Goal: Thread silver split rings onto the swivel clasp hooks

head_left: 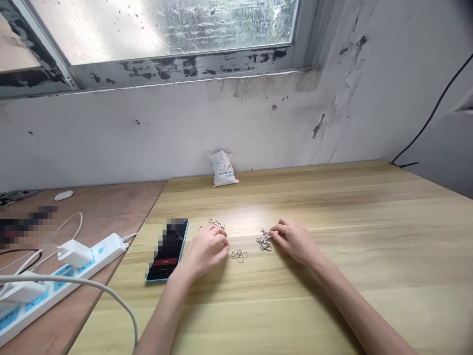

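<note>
My left hand (208, 250) rests low over the table, its fingers loosely curved and apart, with nothing visible in them. Just beyond its knuckles lie several metal rings (217, 225), partly hidden by the hand. A small cluster of metal rings (239, 255) sits to its right, between my two hands. My right hand (293, 240) reaches in from the right, thumb and forefinger pinched at the edge of a pile of small silver metal clasps (263, 241). The fingertips close on one clasp at the pile's right side.
A phone (168, 251) lies left of my left hand. Against the wall leans a white labelled packet (223, 168). On the brown table at left are a power strip (99, 250) with plugged chargers and a looping grey cable (111, 292). A black cord (438, 106) hangs at right.
</note>
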`<act>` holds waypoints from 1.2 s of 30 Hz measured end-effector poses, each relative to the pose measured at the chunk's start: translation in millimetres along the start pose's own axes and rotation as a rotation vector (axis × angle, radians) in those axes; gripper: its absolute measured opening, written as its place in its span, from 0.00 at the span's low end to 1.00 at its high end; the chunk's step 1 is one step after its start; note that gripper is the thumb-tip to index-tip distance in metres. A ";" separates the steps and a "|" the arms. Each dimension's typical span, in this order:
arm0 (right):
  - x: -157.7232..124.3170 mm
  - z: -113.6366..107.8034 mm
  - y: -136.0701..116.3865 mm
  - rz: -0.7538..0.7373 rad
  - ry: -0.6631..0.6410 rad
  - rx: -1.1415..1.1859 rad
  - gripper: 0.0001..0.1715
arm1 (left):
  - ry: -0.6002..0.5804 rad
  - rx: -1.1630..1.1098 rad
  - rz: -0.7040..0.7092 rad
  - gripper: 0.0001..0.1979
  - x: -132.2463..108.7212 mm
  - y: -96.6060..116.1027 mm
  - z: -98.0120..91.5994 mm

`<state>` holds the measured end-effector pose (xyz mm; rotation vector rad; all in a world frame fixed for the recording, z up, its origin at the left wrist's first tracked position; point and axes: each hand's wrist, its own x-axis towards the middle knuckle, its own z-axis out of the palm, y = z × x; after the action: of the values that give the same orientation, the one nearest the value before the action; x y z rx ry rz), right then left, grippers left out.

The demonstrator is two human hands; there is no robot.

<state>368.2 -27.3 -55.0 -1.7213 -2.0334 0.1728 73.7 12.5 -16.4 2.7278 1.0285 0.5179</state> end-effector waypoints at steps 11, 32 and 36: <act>1.6 19.4 -16.4 -0.162 -0.016 0.031 0.24 | 0.167 0.170 -0.204 0.13 2.2 -28.9 14.2; -1.7 6.0 -40.9 -0.221 0.030 0.453 0.15 | 0.170 -0.718 -0.320 0.11 11.2 7.7 4.5; -7.4 3.8 -62.4 -0.228 -0.013 0.674 0.15 | 0.145 -1.012 -0.333 0.12 12.2 25.0 8.3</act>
<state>311.4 -46.5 -36.2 -1.0672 -1.8601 0.7024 100.5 1.6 -13.7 1.6226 0.8740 0.8750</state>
